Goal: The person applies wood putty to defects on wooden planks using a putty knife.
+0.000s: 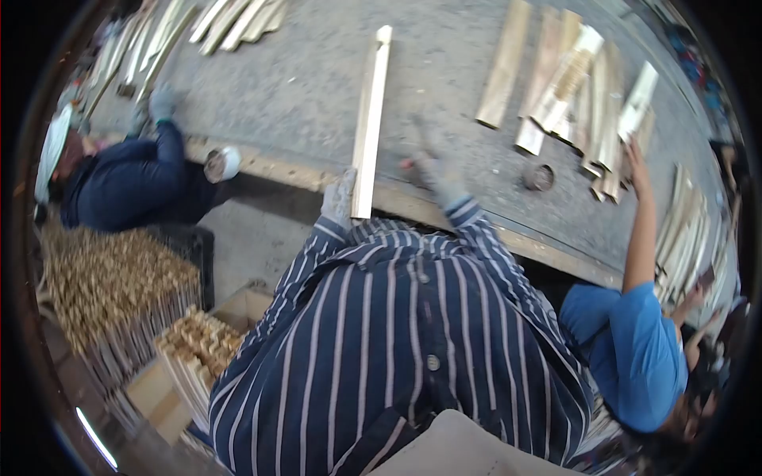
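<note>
My left hand [340, 197], in a grey glove, is closed around the near end of a long pale wooden slat [371, 119]. The slat points away from me over the grey table [309, 103], its near end at the table's edge. To the right of it is my right hand [441, 179], also gloved and blurred by motion, above the table near the edge. A thin dark streak like a narrow tool reaches out from its fingers, too smeared to name. Further right on the table stands a small round tin [539, 176] with brownish contents.
Wooden slats [548, 79] lie in a loose pile at the right, where a co-worker in blue [627, 341] reaches in. Another person in dark clothing [127, 182] works at the left beside a white cup [222, 164]. Stacked slats [119, 285] stand at my lower left.
</note>
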### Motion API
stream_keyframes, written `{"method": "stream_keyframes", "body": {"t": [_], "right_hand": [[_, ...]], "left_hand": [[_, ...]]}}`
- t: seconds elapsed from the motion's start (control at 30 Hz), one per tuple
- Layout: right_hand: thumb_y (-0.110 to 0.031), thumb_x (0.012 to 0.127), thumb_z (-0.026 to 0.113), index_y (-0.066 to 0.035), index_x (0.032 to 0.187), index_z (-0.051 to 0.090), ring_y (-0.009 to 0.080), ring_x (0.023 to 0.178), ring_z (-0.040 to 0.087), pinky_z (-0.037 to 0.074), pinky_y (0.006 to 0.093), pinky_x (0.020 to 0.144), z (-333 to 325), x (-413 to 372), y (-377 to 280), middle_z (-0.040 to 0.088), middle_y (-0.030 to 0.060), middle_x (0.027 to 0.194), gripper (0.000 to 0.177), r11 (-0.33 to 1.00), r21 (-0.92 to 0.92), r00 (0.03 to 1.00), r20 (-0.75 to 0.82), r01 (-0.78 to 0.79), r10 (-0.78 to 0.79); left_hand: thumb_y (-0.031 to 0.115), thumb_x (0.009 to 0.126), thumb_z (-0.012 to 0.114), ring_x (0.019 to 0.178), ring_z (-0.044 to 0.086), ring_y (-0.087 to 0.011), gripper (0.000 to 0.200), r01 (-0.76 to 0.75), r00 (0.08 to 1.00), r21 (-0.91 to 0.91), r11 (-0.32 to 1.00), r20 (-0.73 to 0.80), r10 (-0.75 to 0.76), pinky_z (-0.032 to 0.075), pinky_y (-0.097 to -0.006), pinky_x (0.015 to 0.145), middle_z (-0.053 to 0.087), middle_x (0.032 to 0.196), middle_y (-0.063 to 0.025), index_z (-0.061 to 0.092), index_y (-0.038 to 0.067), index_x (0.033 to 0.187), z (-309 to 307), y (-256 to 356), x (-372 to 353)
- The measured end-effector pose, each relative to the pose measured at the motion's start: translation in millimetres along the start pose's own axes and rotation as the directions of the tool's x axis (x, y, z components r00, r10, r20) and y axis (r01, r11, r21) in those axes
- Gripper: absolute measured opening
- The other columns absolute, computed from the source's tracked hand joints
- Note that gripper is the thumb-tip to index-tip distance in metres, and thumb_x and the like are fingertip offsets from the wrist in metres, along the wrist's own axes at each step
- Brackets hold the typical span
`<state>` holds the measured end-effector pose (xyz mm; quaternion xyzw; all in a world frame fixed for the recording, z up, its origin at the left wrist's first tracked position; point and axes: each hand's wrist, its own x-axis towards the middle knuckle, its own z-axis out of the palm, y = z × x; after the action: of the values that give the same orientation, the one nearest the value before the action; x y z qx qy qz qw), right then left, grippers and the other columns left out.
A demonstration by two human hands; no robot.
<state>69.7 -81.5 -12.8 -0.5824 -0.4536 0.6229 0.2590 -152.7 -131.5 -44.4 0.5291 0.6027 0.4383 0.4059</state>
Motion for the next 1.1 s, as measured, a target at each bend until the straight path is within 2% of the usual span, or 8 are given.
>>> {"method": "stream_keyframes", "body": {"t": [0.03, 0.2, 0.27, 0.5, 0.57, 0.77, 0.93, 1.1], "right_hand": [[-0.037, 0.086, 0.060, -0.002, 0.114, 0.063, 0.0164, 0.071, 0.060, 0.047, 0.0303, 0.066, 10, 4, 1, 0.068, 0.0105, 0.082, 0.045, 0.995, -0.064, 0.993, -0.085, 0.077, -0.082], [-0.037, 0.080, 0.070, 0.005, 0.110, 0.061, 0.0191, 0.077, 0.063, 0.050, 0.0303, 0.068, -12, 2, 0, 0.067, 0.0130, 0.086, 0.053, 0.965, 0.044, 0.921, -0.313, 0.259, -0.233], [-0.033, 0.077, 0.075, 0.008, 0.113, 0.057, 0.0198, 0.078, 0.063, 0.051, 0.0311, 0.071, -58, -20, -17, 0.066, 0.0147, 0.086, 0.057, 0.902, 0.351, 0.932, -0.340, 0.252, -0.128], [-0.049, 0.075, 0.072, 0.009, 0.112, 0.055, 0.0289, 0.078, 0.066, 0.053, 0.0357, 0.073, -270, -24, -3, 0.066, 0.0222, 0.091, 0.070, 0.918, -0.368, 0.628, -0.682, 0.149, -0.375], [-0.061, 0.078, 0.060, -0.005, 0.116, 0.058, 0.0337, 0.079, 0.065, 0.050, 0.0425, 0.069, -286, -47, -27, 0.066, 0.0199, 0.076, 0.068, 0.627, -0.647, 0.556, -0.740, -0.433, -0.379], [-0.045, 0.070, 0.072, -0.013, 0.131, 0.047, 0.0350, 0.076, 0.064, 0.050, 0.0446, 0.065, -182, -87, 10, 0.066, 0.0179, 0.086, 0.073, 0.385, -0.849, 0.830, -0.481, -0.362, -0.282], [-0.030, 0.068, 0.078, -0.013, 0.108, 0.054, 0.0320, 0.086, 0.062, 0.049, 0.0416, 0.071, -150, -70, 39, 0.064, 0.0114, 0.091, 0.050, 0.576, -0.744, 0.750, -0.583, -0.339, -0.312], [-0.027, 0.067, 0.076, -0.013, 0.102, 0.054, 0.0311, 0.084, 0.063, 0.049, 0.0424, 0.069, -85, -51, -2, 0.065, 0.0096, 0.091, 0.044, 0.586, -0.751, 0.753, -0.567, -0.306, -0.333]], "left_hand": [[0.033, 0.095, 0.049, 0.069, 0.060, -0.0128, 0.038, 0.590, 0.806, -0.340, 0.733, 0.186, -0.562, 0.049, -0.0257, 0.062, 0.063, 0.076, -0.0089, 0.060, 0.002, 0.114, 14, 13, 2], [0.044, 0.094, 0.046, 0.075, 0.063, -0.0266, 0.049, 0.032, 0.973, 0.147, 0.989, 0.221, -0.065, 0.049, -0.0389, 0.073, 0.067, 0.089, -0.0165, 0.064, 0.000, 0.106, 73, 44, 14], [0.039, 0.094, 0.049, 0.071, 0.062, -0.0194, 0.043, 0.170, 0.880, 0.111, 0.979, 0.430, -0.201, 0.050, -0.0348, 0.066, 0.067, 0.087, -0.0142, 0.061, 0.003, 0.113, 82, 77, 24], [0.025, 0.091, 0.059, 0.068, 0.058, -0.0109, 0.038, 0.017, 0.865, 0.107, 0.994, 0.497, -0.068, 0.048, -0.0228, 0.061, 0.062, 0.081, -0.0058, 0.055, 0.006, 0.124, 103, 60, 19], [0.024, 0.089, 0.061, 0.070, 0.059, -0.0124, 0.038, 0.039, 0.866, 0.129, 0.991, 0.491, -0.098, 0.049, -0.0244, 0.063, 0.063, 0.082, -0.0069, 0.057, 0.007, 0.122, 102, 62, 14], [0.025, 0.084, 0.065, 0.080, 0.064, -0.0255, 0.030, -0.218, 0.853, 0.305, 0.927, 0.521, 0.029, 0.050, -0.0340, 0.072, 0.064, 0.085, -0.0139, 0.063, 0.008, 0.108, 81, 42, 40], [0.026, 0.082, 0.062, 0.075, 0.061, -0.0302, 0.021, -0.191, 0.981, 0.548, 0.814, 0.094, 0.167, 0.049, -0.0371, 0.067, 0.062, 0.079, -0.0146, 0.065, 0.007, 0.092, 11, 37, 182], [0.039, 0.073, 0.070, 0.100, 0.059, -0.0274, 0.053, 0.145, 0.953, 0.954, 0.261, -0.206, 0.224, 0.049, -0.0406, 0.079, 0.059, 0.113, -0.0112, 0.057, 0.010, 0.116, -98, -1, 384]]}}
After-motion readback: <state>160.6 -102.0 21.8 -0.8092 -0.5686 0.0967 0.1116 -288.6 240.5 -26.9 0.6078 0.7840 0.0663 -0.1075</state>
